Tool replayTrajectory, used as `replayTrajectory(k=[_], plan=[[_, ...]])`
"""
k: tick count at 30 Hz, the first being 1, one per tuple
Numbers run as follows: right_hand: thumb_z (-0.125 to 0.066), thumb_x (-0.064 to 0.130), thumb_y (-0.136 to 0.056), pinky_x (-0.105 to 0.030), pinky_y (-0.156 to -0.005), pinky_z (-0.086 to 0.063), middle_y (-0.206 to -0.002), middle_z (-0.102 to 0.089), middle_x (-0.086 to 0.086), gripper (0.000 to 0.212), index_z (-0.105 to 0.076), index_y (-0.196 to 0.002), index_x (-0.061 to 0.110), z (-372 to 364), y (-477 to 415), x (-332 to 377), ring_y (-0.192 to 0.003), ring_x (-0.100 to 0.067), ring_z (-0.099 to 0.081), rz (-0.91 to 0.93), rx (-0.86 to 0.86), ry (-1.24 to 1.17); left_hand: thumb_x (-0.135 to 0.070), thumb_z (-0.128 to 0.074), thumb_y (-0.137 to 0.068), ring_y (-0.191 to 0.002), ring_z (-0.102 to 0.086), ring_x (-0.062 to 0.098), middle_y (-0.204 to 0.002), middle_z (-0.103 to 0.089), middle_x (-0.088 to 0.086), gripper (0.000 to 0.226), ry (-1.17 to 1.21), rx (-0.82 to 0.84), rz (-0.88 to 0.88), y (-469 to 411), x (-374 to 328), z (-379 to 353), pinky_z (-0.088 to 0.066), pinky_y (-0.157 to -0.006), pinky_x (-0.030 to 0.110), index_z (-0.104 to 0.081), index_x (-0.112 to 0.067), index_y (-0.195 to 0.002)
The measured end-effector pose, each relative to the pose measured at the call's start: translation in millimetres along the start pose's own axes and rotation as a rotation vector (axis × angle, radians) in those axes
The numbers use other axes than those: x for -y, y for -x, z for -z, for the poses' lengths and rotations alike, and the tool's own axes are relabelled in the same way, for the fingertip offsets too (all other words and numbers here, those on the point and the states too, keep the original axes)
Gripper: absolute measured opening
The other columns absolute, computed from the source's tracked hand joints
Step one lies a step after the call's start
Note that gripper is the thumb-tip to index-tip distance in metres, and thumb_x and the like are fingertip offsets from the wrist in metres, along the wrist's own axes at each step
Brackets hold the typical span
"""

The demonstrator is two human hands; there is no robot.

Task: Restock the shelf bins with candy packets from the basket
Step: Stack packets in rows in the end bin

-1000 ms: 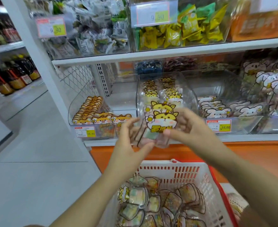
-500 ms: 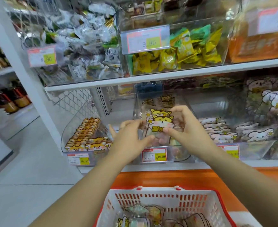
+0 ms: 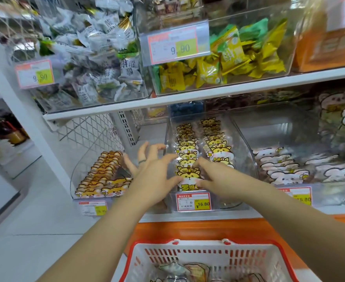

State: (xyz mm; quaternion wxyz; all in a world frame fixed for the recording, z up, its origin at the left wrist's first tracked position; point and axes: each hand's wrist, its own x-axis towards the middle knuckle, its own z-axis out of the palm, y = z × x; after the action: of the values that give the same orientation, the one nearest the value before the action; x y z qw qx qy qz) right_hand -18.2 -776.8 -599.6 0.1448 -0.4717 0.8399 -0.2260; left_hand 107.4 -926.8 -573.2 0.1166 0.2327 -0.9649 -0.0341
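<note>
We start with the white metal shelf unit (image 3: 208, 97), whose lower shelf carries a row of clear plastic bins. The middle clear plastic bin (image 3: 247, 153) sits at the front edge of that shelf, between a bin of orange-faced packets (image 3: 104, 176) and a bin of white bear packets (image 3: 279, 169). Below, at the bottom edge of our view, stands the white plastic basket with a red rim (image 3: 188, 244), with a few clear-wrapped packets (image 3: 196, 271) showing in it.

Our left hand (image 3: 153, 171) is spread wide, and its thumb and forefinger steady the left edge of the packet. Our right hand (image 3: 210, 177) appears to pinch the right edge between forefinger and thumb (the far fingers are hidden).

The clear candy packet with a yellow cat face (image 3: 189, 178) has come a long way in a second. It was just above the basket, then held up before the bin, and now it sits at the front of the bin's left row, just behind the red-and-yellow price label (image 3: 193, 201).

We judge this packet as good as stocked; it needs only letting go. The basket has more, so the restocking is not yet finished.
</note>
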Motion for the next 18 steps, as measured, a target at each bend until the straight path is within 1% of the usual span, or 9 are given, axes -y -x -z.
replayTrajectory(k=[2, 4, 6, 8, 11, 13, 15, 17, 18], plan=[[-0.059, 0.031, -0.098, -0.025, -0.068, -0.038, -0.08, -0.044, 0.017, 0.041, -0.045, -0.136, 0.022, -0.2, -1.6, 3.1, -0.08, -0.007, -0.049, 0.022, -0.016, 0.011, -0.06, -0.066, -0.084, -0.151, -0.001, 0.019, -0.149, -0.035, -0.018, 0.047, -0.082, 0.033, -0.061, -3.3, -6.0, 3.0, 0.01, -0.109, 0.074, -0.056, -0.049, -0.128], [-0.061, 0.029, -0.097, -0.021, -0.061, -0.034, -0.077, -0.044, 0.016, 0.034, -0.053, -0.129, 0.02, -1.2, -2.2, 4.7, -0.07, 0.0, -0.043, 0.031, -0.031, 0.0, -0.056, -0.067, -0.085, -0.15, -0.013, 0.017, -0.141, -0.049, -0.016, 0.039, -0.144, 0.087, -0.107, -5.9, -12.8, 4.9, 0.015, -0.107, 0.075, -0.06, -0.043, -0.121], [-0.062, 0.029, -0.097, -0.02, -0.059, -0.034, -0.077, -0.048, 0.013, 0.03, -0.059, -0.124, 0.016, -1.4, -0.7, 6.0, -0.069, -0.001, -0.044, 0.044, -0.034, 0.004, -0.052, -0.068, -0.085, -0.147, -0.021, 0.017, -0.132, -0.057, -0.012, 0.035, -0.213, 0.125, -0.145, -7.7, -17.5, 4.1, 0.02, -0.103, 0.076, -0.06, -0.037, -0.116], [-0.061, 0.027, -0.097, -0.024, -0.061, -0.037, -0.081, -0.055, 0.004, 0.029, -0.063, -0.123, 0.013, -2.1, 2.0, 6.6, -0.072, -0.009, -0.048, 0.065, -0.04, 0.013, -0.049, -0.068, -0.085, -0.143, -0.027, 0.019, -0.123, -0.062, -0.012, 0.033, -0.294, 0.142, -0.179, -10.5, -19.6, 2.6, 0.023, -0.099, 0.077, -0.062, -0.034, -0.115], [-0.059, 0.022, -0.099, -0.018, -0.059, -0.037, -0.078, -0.058, 0.002, 0.028, -0.066, -0.126, 0.019, -6.2, 6.4, 5.0, -0.068, -0.008, -0.049, 0.099, -0.064, -0.021, -0.045, -0.067, -0.087, -0.136, -0.034, 0.02, -0.116, -0.063, -0.011, 0.029, -0.386, 0.101, -0.244, -12.9, -21.3, 0.5, 0.025, -0.096, 0.078, -0.066, -0.031, -0.112], [-0.058, 0.02, -0.099, -0.021, -0.063, -0.043, -0.082, -0.065, 0.0, 0.029, -0.067, -0.127, 0.022, -9.2, 8.2, 3.5, -0.072, -0.013, -0.057, 0.11, -0.082, -0.04, -0.043, -0.066, -0.086, -0.135, -0.036, 0.021, -0.114, -0.064, -0.01, 0.026, -0.438, 0.032, -0.298, -12.3, -20.4, -1.8, 0.027, -0.094, 0.077, -0.067, -0.03, -0.109], [-0.057, 0.017, -0.1, -0.015, -0.062, -0.042, -0.079, -0.065, 0.006, 0.031, -0.067, -0.128, 0.025, -11.3, 9.1, 2.9, -0.074, -0.015, -0.059, 0.126, -0.113, -0.061, -0.039, -0.07, -0.082, -0.13, -0.043, 0.021, -0.106, -0.066, -0.01, 0.022, -0.458, -0.029, -0.341, -9.0, -17.0, -5.3, 0.023, -0.097, 0.077, -0.069, -0.03, -0.102], [-0.056, 0.014, -0.1, -0.011, -0.059, -0.037, -0.072, -0.056, 0.015, 0.03, -0.069, -0.125, 0.026, -12.6, 9.5, 3.4, -0.07, -0.01, -0.052, 0.14, -0.132, -0.06, -0.032, -0.08, -0.068, -0.115, -0.056, 0.022, -0.088, -0.067, -0.011, 0.02, -0.45, -0.093, -0.367, -7.2, -11.0, -14.0, 0.009, -0.103, 0.079, -0.071, -0.029, -0.086], [-0.055, 0.014, -0.1, -0.011, -0.058, -0.036, -0.072, -0.054, 0.015, 0.03, -0.069, -0.124, 0.025, -13.2, 9.4, 3.1, -0.07, -0.01, -0.052, 0.144, -0.132, -0.05, -0.028, -0.083, -0.064, -0.109, -0.059, 0.023, -0.084, -0.066, -0.01, 0.021, -0.438, -0.111, -0.37, -7.0, -9.4, -16.9, 0.005, -0.105, 0.079, -0.07, -0.028, -0.081]])
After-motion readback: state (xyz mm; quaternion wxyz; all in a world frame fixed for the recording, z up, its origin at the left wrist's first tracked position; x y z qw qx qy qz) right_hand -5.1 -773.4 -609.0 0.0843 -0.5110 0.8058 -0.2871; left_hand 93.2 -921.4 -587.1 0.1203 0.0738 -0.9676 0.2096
